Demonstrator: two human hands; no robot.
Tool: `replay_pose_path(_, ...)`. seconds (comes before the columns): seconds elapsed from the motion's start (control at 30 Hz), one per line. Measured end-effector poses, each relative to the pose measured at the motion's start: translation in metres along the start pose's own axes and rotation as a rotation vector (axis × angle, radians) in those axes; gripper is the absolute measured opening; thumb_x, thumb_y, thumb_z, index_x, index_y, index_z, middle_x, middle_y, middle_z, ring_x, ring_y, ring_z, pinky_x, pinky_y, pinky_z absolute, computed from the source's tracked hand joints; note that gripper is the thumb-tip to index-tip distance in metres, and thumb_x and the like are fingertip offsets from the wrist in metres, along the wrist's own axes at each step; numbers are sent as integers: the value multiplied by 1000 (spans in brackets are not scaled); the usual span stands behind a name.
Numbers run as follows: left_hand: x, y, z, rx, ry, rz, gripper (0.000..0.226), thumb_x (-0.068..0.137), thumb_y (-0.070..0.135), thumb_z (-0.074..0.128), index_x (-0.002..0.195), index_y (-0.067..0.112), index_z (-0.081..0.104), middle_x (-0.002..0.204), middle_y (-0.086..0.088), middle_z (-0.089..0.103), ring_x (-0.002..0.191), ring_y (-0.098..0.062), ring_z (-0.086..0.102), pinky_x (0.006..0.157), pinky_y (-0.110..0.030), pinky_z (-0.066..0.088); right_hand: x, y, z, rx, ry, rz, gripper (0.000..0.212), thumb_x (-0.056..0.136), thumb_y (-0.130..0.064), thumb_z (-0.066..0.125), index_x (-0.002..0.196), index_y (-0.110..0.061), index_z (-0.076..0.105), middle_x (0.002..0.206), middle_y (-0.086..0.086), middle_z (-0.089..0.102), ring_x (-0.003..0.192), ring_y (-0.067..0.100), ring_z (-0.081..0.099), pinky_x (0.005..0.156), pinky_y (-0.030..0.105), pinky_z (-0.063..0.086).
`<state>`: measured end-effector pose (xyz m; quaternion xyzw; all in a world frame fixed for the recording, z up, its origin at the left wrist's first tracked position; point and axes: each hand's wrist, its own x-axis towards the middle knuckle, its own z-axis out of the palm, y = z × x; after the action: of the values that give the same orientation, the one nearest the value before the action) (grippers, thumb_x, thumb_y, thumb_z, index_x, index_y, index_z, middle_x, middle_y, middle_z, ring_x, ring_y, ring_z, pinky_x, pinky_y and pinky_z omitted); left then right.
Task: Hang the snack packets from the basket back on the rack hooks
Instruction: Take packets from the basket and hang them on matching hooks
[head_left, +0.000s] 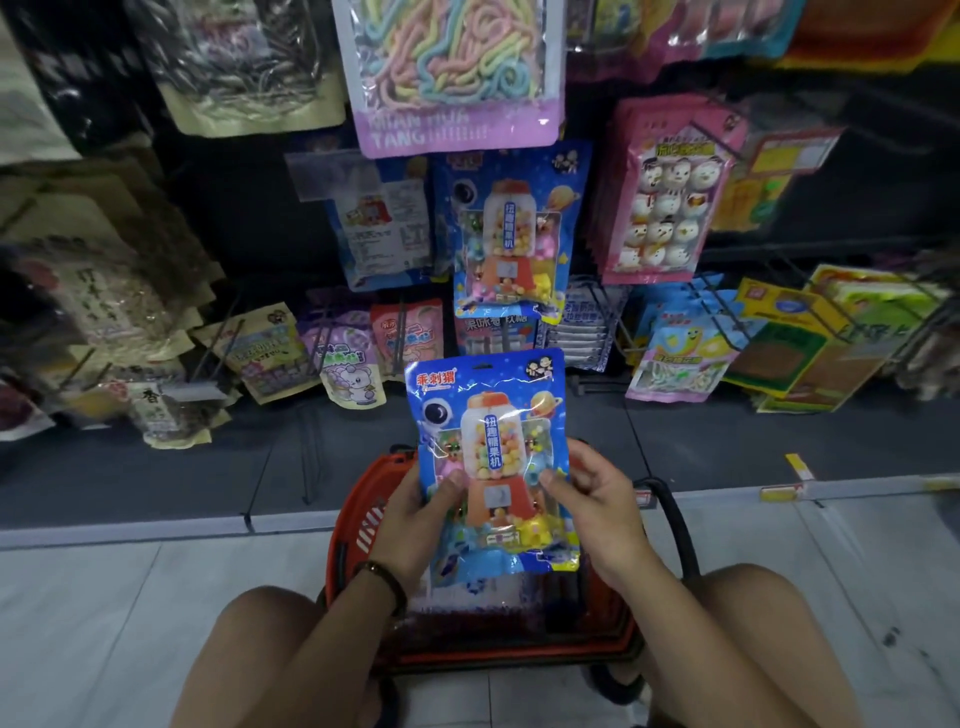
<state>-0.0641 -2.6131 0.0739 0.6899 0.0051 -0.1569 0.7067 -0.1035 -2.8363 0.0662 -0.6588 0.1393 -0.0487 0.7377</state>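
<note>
A blue snack packet (488, 415) printed with a candy machine is upright above the red basket (358, 525). My left hand (415, 519) grips its lower left edge and my right hand (592, 504) grips its lower right edge, thumbs on the front. Its hang hole at the top is free. A matching blue packet (511, 228) hangs on the rack straight above, and another one (379, 228) hangs to its left with its back side showing. More blue packaging shows inside the basket under the held packet.
A pink packet of rainbow strips (452, 73) hangs at the top. Pink marshmallow packets (665, 197) hang to the right. Brown packets (104, 291) crowd the left. Low hooks carry small bags (353, 358). My knees flank the basket on a tiled floor.
</note>
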Motion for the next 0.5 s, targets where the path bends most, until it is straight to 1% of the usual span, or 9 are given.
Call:
replay_pose_path(0.07,11,11,4,27,7,74,31,106,21,59,137,21,60,130,-2,74,118,-25,72,100,-51,58,10,-7,-4,-6,21,-32,41,98,-3,71,136,-16,66,116,7,80,105,29,78,87,42,63)
replay_pose_path(0.13,21,27,9,41,-5,132,31,106,17,59,137,21,59,131,-3,74,118,-26,72,99,-51,58,23,-16,-8,-2,44,-66,45,97,-4,73,139,-14,64,119,10,79,108,31,77,87,40,63)
replay_pose_path(0.2,33,45,16,46,-25,179,32,107,13,57,138,19,59,130,-3,74,117,-25,73,96,-44,60,36,-27,-12,-9,58,-112,42,97,-4,73,137,-14,66,118,10,79,107,30,76,84,36,62)
replay_pose_path(0.27,44,62,22,54,-34,222,30,107,10,56,137,14,59,128,-4,75,115,-25,74,90,-36,62,49,-42,-14,-21,58,-170,38,97,-4,73,133,-17,67,116,6,80,106,25,77,86,37,63)
replay_pose_path(0.3,50,71,23,53,-38,224,28,107,10,56,135,13,59,126,-6,75,114,-28,74,88,-37,63,56,-48,-15,-24,62,-196,37,97,-4,73,131,-19,68,115,3,80,106,22,77,86,35,64)
replay_pose_path(0.37,63,86,26,35,-51,203,26,107,13,56,133,14,60,123,-12,75,113,-39,73,89,-49,63,72,-57,-14,-10,77,-220,37,97,-4,73,129,-22,68,116,0,80,107,20,77,85,31,63)
replay_pose_path(0.4,71,92,27,32,-55,200,27,107,15,57,134,17,59,125,-12,74,114,-42,71,92,-55,61,80,-61,-14,-2,77,-233,40,96,-7,74,132,-22,66,120,0,79,112,21,76,89,35,63)
replay_pose_path(0.47,87,102,31,33,-48,201,32,108,16,56,139,23,58,133,-8,72,120,-37,69,99,-60,56,95,-72,-13,4,87,-254,48,95,-18,77,140,-25,62,131,-2,74,123,20,70,100,43,61)
replay_pose_path(0.5,94,107,33,33,-38,208,34,108,15,56,140,25,57,136,-5,71,123,-34,69,102,-62,54,102,-78,-13,2,89,-268,48,95,-20,77,140,-28,61,131,-5,73,124,15,69,101,41,60)
